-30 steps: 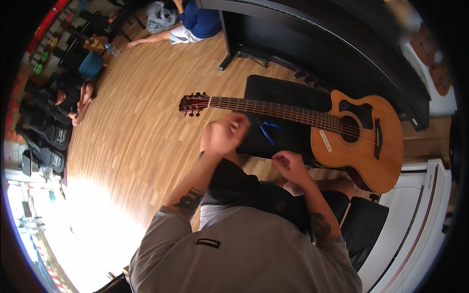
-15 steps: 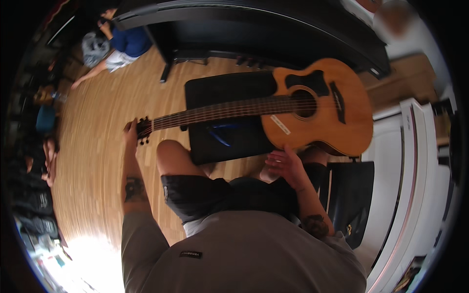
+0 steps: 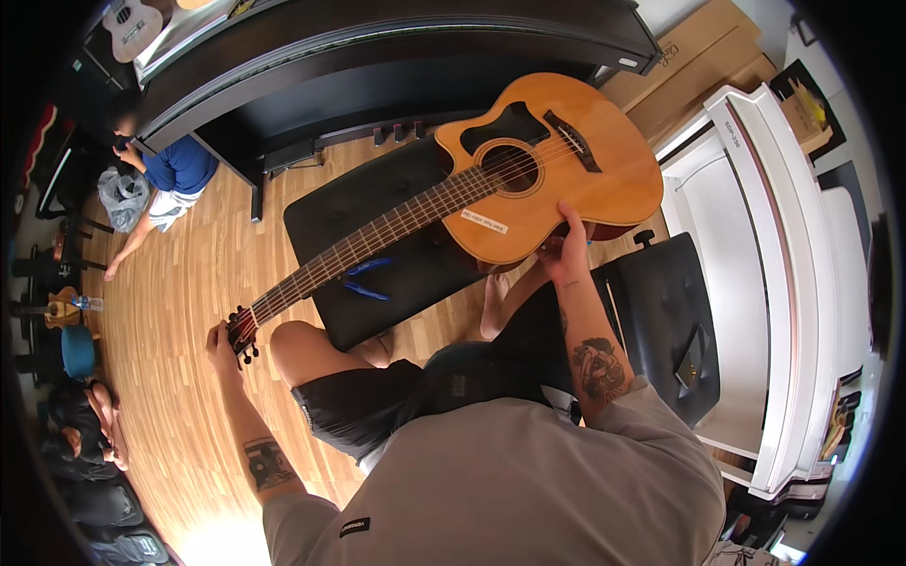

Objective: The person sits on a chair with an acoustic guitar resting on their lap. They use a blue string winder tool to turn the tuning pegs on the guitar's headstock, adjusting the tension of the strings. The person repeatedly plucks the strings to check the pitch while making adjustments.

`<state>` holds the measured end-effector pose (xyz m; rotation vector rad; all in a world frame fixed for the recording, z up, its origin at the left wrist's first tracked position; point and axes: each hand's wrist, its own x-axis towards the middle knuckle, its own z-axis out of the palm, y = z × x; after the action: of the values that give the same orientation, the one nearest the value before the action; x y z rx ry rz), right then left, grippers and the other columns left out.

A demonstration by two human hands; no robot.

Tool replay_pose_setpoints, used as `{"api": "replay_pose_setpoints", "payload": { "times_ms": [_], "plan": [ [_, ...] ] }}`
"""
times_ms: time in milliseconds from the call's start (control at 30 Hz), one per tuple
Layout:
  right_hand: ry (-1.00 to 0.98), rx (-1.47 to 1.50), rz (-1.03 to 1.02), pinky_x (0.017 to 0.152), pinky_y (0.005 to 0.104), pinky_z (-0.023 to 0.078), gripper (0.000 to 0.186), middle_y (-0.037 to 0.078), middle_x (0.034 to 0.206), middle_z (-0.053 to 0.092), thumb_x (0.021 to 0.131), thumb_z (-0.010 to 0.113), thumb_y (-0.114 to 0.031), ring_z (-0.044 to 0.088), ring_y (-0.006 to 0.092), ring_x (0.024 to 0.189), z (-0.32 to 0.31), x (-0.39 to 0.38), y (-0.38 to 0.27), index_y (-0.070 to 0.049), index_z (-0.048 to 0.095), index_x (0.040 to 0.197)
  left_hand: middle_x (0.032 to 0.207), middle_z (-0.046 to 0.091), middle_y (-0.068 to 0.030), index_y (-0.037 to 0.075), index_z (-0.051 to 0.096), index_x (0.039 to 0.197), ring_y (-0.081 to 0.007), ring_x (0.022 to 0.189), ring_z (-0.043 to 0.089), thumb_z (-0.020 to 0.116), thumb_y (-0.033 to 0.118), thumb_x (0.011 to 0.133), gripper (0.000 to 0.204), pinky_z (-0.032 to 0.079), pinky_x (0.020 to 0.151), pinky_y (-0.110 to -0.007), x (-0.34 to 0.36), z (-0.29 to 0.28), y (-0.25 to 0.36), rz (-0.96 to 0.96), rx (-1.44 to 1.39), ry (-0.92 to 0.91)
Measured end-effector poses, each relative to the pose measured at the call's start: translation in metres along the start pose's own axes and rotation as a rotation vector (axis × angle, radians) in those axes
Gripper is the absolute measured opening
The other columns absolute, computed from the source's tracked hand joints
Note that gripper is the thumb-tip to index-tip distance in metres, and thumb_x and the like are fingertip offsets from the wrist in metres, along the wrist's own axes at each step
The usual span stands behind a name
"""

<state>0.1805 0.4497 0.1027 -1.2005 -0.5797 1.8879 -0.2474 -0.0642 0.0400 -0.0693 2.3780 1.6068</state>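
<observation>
An acoustic guitar (image 3: pixel 604 141) with an orange-brown top and black pickguard is held face up, its neck slanting down to the left. My left hand (image 3: pixel 224 351) is closed round the headstock (image 3: pixel 242 328), beside the tuning pegs. At the near edge of the body my right hand (image 3: pixel 568 250) grips the rim, thumb on the top and fingers hidden underneath. Strings run along the fretboard and over the soundhole to the bridge. Below the guitar is a black padded bench (image 3: pixel 368 316), on which a tool with two blue handles (image 3: pixel 366 279) lies near the neck.
A black digital piano (image 3: pixel 377 85) spans the far side, its pedals near the bench. To the right are a white piano (image 3: pixel 783 330), another black bench (image 3: pixel 665 311) and cardboard boxes (image 3: pixel 694 57). A person in blue (image 3: pixel 179 168) sits far left, beside a plastic bag (image 3: pixel 123 198).
The guitar has tilted, its headstock lower and its body farther up and left in view. My right hand has moved from beside the body to grip its near rim. The view has shifted too.
</observation>
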Motion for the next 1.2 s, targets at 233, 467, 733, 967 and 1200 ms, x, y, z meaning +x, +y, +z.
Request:
{"api": "replay_pose_setpoints", "payload": {
  "times_ms": [233, 467, 733, 967, 1200],
  "plan": [
    [0.115, -0.024, -0.184, 0.073, 0.0338, 0.056, 0.049, 0.007, 0.107, 0.068, 0.086, 0.077, -0.037, 0.067, 0.0185, 0.087, 0.01, -0.026, 0.0, -0.008, 0.063, 0.122, 0.105, 0.071, -0.0102, 0.0, 0.068, 0.121, -0.016, 0.087, 0.069, 0.061, 0.025, 0.102, 0.032, 0.057, 0.073, -0.03, 0.011, 0.015, -0.012, -0.009, -0.022, -0.027],
    [0.24, -0.093, -0.183, 0.094, 0.0422, 0.052, 0.066, 0.01, 0.124, 0.064, 0.085, 0.074, -0.05, 0.064, 0.0254, 0.109, -0.016, -0.073, -0.007, -0.008, 0.057, 0.134, 0.103, 0.069, -0.0112, 0.006, 0.064, 0.131, -0.0192, 0.089, 0.071, 0.06, 0.023, 0.103, 0.033, 0.059, 0.074, -0.03, 0.026, 0.027, 0.011, 0.105, -0.06, -0.085],
    [0.234, 0.03, -0.285, 0.102, 0.0409, 0.052, 0.057, 0.008, 0.129, 0.066, 0.094, 0.067, -0.044, 0.064, 0.0252, 0.118, -0.063, -0.099, -0.016, -0.006, 0.058, 0.135, 0.102, 0.073, -0.0124, 0.006, 0.064, 0.129, -0.0193, 0.089, 0.071, 0.058, 0.027, 0.103, 0.035, 0.056, 0.077, -0.032, 0.01, 0.046, 0.014, 0.215, 0.049, -0.109],
    [0.111, -0.008, -0.246, 0.106, 0.0427, 0.049, 0.056, 0.011, 0.132, 0.065, 0.096, 0.062, -0.046, 0.062, 0.0272, 0.123, -0.093, -0.084, -0.023, -0.005, 0.058, 0.134, 0.102, 0.072, -0.0138, 0.012, 0.06, 0.134, -0.0231, 0.095, 0.069, 0.056, 0.027, 0.101, 0.036, 0.054, 0.084, -0.036, -0.048, 0.031, 0.034, 0.072, 0.175, -0.046],
    [0.065, -0.028, -0.298, 0.106, 0.0449, 0.049, 0.063, 0.012, 0.141, 0.058, 0.098, 0.055, -0.048, 0.057, 0.0296, 0.129, -0.107, -0.091, -0.019, -0.004, 0.052, 0.142, 0.091, 0.071, -0.0106, 0.009, 0.058, 0.131, -0.0214, 0.086, 0.068, 0.058, 0.016, 0.097, 0.034, 0.052, 0.078, -0.036, -0.077, 0.025, 0.024, 0.25, 0.145, 0.033]
  ]
}}
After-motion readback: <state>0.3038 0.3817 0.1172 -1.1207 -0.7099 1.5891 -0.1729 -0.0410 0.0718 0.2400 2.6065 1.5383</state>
